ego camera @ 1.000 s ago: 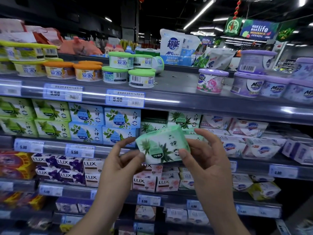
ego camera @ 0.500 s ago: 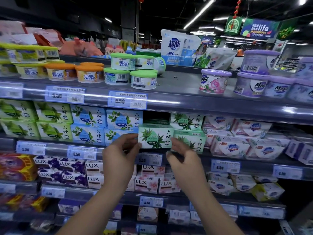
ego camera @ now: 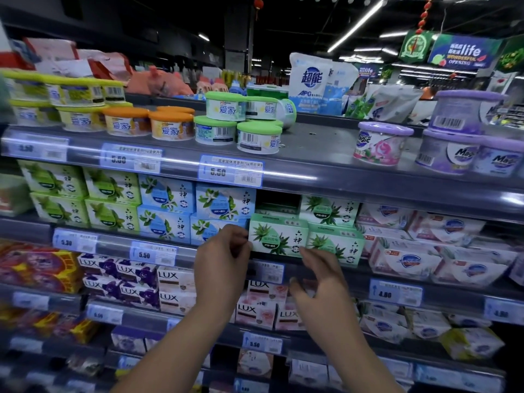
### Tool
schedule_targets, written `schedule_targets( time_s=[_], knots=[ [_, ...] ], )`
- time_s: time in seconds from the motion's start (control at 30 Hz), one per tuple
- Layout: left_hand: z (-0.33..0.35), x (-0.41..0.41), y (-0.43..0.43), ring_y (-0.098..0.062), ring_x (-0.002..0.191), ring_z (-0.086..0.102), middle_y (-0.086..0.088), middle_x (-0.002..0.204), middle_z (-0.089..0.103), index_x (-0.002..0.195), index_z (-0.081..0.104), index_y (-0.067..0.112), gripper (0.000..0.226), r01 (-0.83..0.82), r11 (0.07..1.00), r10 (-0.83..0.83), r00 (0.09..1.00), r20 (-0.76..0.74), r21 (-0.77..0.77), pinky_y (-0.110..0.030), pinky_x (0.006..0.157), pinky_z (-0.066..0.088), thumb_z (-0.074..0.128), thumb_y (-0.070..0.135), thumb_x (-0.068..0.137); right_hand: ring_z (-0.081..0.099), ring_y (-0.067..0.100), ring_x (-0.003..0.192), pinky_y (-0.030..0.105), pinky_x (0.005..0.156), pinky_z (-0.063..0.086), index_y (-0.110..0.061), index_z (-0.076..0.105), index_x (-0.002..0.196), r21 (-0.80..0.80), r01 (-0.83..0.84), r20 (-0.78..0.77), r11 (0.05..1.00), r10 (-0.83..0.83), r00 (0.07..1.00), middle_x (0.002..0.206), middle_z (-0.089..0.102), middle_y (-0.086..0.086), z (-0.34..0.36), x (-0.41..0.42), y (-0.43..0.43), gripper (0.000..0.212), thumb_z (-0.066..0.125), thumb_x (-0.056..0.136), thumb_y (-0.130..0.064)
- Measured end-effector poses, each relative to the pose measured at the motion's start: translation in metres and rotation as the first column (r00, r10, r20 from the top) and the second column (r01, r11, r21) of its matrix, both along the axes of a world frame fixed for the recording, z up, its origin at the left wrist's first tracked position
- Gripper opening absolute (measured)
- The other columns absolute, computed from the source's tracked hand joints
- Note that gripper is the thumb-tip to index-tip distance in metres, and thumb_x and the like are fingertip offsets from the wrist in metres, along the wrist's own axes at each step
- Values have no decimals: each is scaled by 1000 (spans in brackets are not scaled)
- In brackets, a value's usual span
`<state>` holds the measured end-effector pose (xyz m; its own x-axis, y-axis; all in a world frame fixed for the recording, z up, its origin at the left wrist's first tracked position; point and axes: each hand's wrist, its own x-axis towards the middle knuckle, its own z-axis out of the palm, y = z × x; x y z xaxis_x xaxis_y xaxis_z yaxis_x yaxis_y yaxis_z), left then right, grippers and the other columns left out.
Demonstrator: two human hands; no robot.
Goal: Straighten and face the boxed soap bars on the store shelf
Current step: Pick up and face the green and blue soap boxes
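A green aloe soap box (ego camera: 276, 235) stands face-out on the second shelf (ego camera: 181, 258), beside a matching box (ego camera: 336, 246) on its right and under another (ego camera: 329, 209) further back. My left hand (ego camera: 224, 265) has its fingers curled at the box's left end, holding it. Just below the box's lower right corner is my right hand (ego camera: 320, 279), fingers spread and holding nothing; its index fingertip is at that corner. Blue soap boxes (ego camera: 195, 211) and lime-green soap boxes (ego camera: 82, 197) fill the row to the left.
White and blue soap packs (ego camera: 425, 251) lie unevenly to the right. LUX boxes (ego camera: 147, 285) fill the shelf below. Round air-freshener tubs (ego camera: 235, 129) sit on the top shelf. A dark gap (ego camera: 276, 204) opens above the aloe box. Price tags line the shelf rails.
The tilted aloe box I held in the air went onto the shelf, facing front. My right hand has since let go and dropped slightly below it; the left stays at its left end.
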<state>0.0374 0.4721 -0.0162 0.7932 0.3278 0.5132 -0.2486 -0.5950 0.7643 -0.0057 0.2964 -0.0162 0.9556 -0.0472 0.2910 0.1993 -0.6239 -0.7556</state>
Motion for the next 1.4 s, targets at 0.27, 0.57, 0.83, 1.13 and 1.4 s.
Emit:
schedule_targets(
  time_s=[0.27, 0.57, 0.83, 1.13, 1.4],
  knots=[
    [-8, -2, 0, -10, 71, 66, 14, 75, 68, 86, 67, 27, 13, -51, 998, 52, 998, -46, 31, -34, 63, 58, 78, 21, 89, 39, -29, 105, 28, 94, 51, -26, 42, 151, -85, -84, -80, 993, 78, 994, 137, 27, -23, 3, 5, 0, 56, 64, 100, -26],
    [-4, -5, 0, -7, 58, 58, 6, 65, 62, 75, 58, 24, 25, -79, 982, 74, 997, -35, -172, -22, 52, 46, 80, 21, 87, 50, -10, 101, 27, 92, 53, -28, 49, 146, -79, -105, -68, 991, 100, 993, 125, 35, -21, 8, 7, -4, 50, 63, 99, -25],
    [32, 3, 54, -15, 101, 63, 5, 116, 66, 126, 60, 21, 51, -79, 945, 96, 995, 38, -319, -36, 80, 54, 81, 42, 84, 67, 7, 72, 24, 59, 55, -37, 57, 128, 62, -153, 13, 986, 152, 988, 112, 58, -18, 48, 28, 32, 37, 63, 95, -21],
    [38, 3, 88, 8, 86, 68, 15, 91, 74, 104, 74, 27, 27, 48, 945, -42, 999, 24, -322, -11, 71, 53, 82, 39, 81, 68, -2, 82, 3, 53, 47, -40, 61, 114, 238, -130, 46, 962, 123, 991, 108, 67, -17, 49, 38, 58, 24, 69, 97, -25],
    [32, -45, 125, -7, 72, 76, 10, 79, 79, 104, 71, 43, 30, 232, 916, -240, 971, 17, -328, -19, 61, 60, 72, 55, 76, 72, 6, 81, 19, 68, 58, -41, 66, 97, 463, -189, 146, 866, 136, 980, 92, 75, -10, 35, 12, 85, 23, 71, 81, -56]
  ],
)
